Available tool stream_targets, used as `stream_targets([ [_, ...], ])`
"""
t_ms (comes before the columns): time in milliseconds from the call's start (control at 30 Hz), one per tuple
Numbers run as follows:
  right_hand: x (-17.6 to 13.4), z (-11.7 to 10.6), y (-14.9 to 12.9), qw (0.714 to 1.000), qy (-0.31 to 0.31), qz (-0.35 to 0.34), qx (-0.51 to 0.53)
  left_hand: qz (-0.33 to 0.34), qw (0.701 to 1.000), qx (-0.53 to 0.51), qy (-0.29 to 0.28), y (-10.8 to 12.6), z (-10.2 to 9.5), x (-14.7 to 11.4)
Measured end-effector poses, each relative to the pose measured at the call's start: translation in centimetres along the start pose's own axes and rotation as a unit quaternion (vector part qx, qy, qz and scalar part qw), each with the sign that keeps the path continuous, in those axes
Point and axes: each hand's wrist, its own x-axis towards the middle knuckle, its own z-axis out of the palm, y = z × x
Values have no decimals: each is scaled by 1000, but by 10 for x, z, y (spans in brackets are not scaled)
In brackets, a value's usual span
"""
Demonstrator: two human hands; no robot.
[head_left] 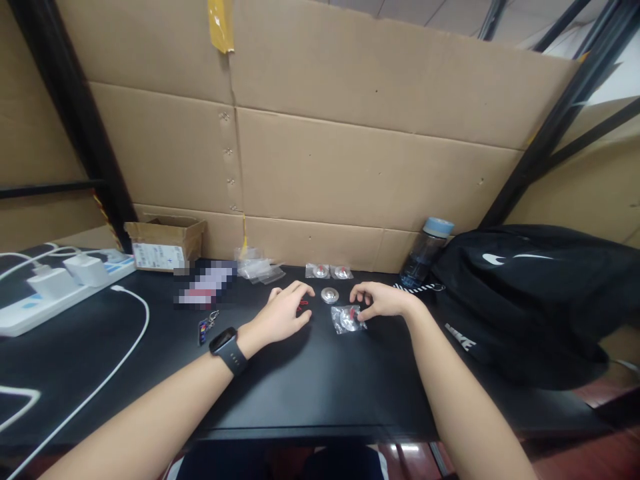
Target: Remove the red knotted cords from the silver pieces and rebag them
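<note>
My left hand (286, 313), with a dark watch (229, 348) on the wrist, hovers over the black table with its fingers apart. Beneath its fingers lies a small red cord (303, 305), partly hidden. My right hand (374, 300) is spread beside a clear plastic packet (347, 321) holding a round silvery disc and something red; its fingertips are at the packet's right edge, and I cannot tell if they touch it. Between both hands rests a bare round metal disc (330, 295). Behind it lie two similar bagged discs (321, 271), (343, 272) side by side.
Clear empty bags (257, 267) lie at the back, near an open cardboard box (163, 243). A keychain (206, 328) is left of the watch. A white power strip (65, 290) with cables occupies the left. A water bottle (427, 253) and black bag (530, 300) stand right.
</note>
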Motion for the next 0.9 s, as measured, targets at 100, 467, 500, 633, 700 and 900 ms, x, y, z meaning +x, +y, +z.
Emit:
stream_targets([
  [100,3,6,-14,999,-23,-36,22,14,1000,8,17,1,-1,-1],
  [467,16,8,35,981,119,70,-136,-22,998,39,36,-1,-2,0],
  [500,17,9,42,973,148,88,-153,-22,998,40,36,0,-2,0],
  [633,28,15,57,945,229,152,-175,-35,998,47,39,-1,-3,0],
  [700,36,20,59,937,245,173,-182,-54,996,54,43,-5,-2,2],
  [900,52,31,60,933,230,195,-196,-109,990,81,41,-17,1,5],
])
